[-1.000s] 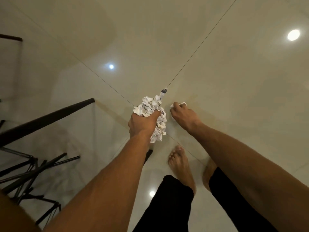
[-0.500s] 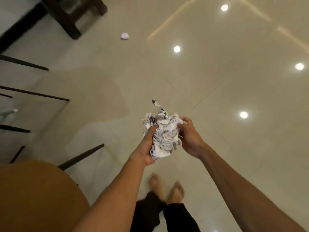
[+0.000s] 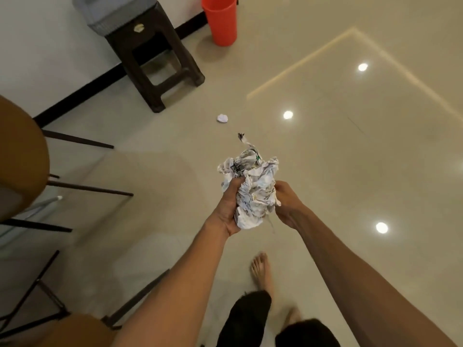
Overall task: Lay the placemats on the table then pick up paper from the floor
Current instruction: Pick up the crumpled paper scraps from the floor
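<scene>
Head view showed both the left hand (image 3: 229, 209) and right hand (image 3: 285, 205) clamped on crumpled newspaper (image 3: 251, 186), now nearer a small paper ball (image 3: 222, 118) and red bin (image 3: 220, 18), contents hidden.

I log: crumpled paper wad (image 3: 251, 189), white with grey-black print; small paper ball (image 3: 222, 118), white; bucket (image 3: 220, 20), red-orange; stool (image 3: 155, 58), dark brown; floor (image 3: 350, 159), glossy beige.

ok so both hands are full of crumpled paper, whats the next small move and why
Probably step forward toward the small paper ball on the floor and free one hand for it. Both the left hand and right hand clutch the paper wad, and that ball lies loose ahead, short of the stool and red bin.
</scene>
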The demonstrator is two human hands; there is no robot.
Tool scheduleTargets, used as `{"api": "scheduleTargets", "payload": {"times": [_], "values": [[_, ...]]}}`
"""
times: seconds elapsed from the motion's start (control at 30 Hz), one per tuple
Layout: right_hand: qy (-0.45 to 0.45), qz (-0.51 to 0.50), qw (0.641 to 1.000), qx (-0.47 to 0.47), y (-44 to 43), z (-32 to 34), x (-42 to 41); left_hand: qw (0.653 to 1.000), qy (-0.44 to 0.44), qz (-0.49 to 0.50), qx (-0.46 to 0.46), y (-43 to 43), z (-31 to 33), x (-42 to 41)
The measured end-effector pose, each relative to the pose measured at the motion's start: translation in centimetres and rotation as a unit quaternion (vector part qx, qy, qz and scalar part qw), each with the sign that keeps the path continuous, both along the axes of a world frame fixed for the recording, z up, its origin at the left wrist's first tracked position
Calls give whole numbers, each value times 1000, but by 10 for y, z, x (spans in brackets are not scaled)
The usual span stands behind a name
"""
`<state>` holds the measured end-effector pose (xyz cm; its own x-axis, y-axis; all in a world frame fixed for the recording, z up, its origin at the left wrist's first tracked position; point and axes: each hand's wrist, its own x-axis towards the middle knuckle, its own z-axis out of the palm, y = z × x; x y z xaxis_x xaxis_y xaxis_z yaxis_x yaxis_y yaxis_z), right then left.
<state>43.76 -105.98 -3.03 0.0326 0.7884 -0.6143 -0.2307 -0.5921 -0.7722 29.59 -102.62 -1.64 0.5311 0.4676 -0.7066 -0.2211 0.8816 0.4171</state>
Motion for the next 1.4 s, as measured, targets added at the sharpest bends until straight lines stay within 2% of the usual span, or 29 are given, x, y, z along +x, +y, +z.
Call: {"api": "scheduleTargets", "payload": {"times": [0.1, 0.2, 0.3, 0.37, 0.43, 0.53, 0.67, 0.77, 0.9, 1.03, 1.13, 1.33, 1.4], "values": [[-69, 6, 997, 34, 54, 21, 1, 998, 51, 25, -4, 58, 26, -1], [-95, 45, 994, 29, 118, 49, 6, 997, 61, 38, -7, 116, 59, -5], [-121, 83, 989, 13, 189, 70, 14, 992, 107, 71, -2, 181, 87, -12], [-172, 106, 979, -5, 241, 78, 18, 985, 140, 103, -6, 227, 97, -16], [-237, 127, 963, -7, 286, 75, 24, 974, 181, 137, -4, 273, 98, -18], [-311, 212, 926, -16, 351, 67, 24, 960, 201, 196, -10, 341, 90, -33], [-329, 300, 895, -40, 427, 58, 13, 942, 234, 239, -20, 418, 77, -54], [-307, 345, 885, -61, 487, 30, 3, 935, 255, 244, -12, 479, 55, -68], [-324, 344, 876, -91, 563, -51, -7, 938, 275, 211, -5, 557, -12, -76], [-364, 379, 843, -117, 614, -164, -16, 925, 329, 188, -26, 605, -113, -76], [-378, 449, 801, -113, 646, -256, -23, 920, 345, 181, -39, 627, -200, -73], [-402, 462, 776, -147, 682, -442, -31, 908, 369, 176, -92, 633, -358, -76], [-394, 506, 749, -165, 676, -488, -40, 905, 378, 165, -104, 629, -392, -77]]}}
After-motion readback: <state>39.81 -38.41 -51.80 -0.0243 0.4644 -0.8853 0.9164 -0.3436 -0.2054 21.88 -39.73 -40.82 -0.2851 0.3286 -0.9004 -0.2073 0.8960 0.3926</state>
